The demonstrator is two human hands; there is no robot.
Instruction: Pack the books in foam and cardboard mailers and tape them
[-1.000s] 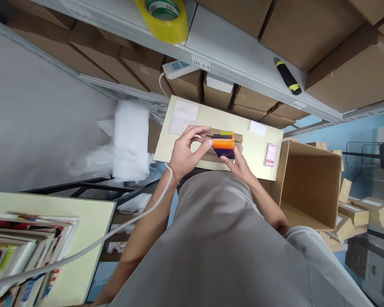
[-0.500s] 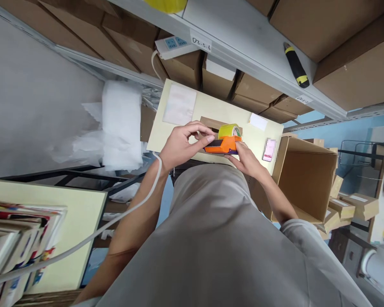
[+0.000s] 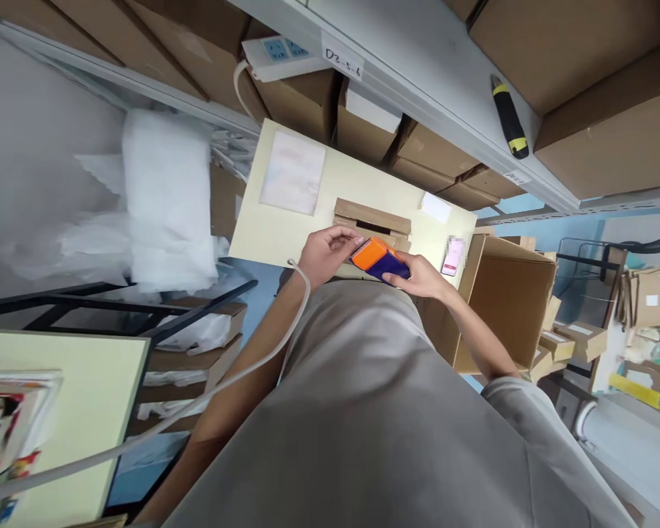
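An orange and dark purple tape dispenser is tilted above the near edge of the table. My right hand grips it from the right, the thumb lying across its purple side. My left hand is at its left end, thumb and fingertips pinched together close to the orange edge. Whatever those fingertips hold is too small to make out. The yellow roll seen on the dispenser earlier is hidden at this angle. Beyond my hands a flat brown cardboard box lies on the cream tabletop.
A large open carton stands to the right. A phone, a white slip and a paper sheet lie on the table. A yellow-black cutter rests on the shelf. A white cable crosses my left arm.
My right hand has turned the tape dispenser, so its purple side now shows and the yellow roll is out of sight. My left hand stays at its left end. The view has shifted a little.
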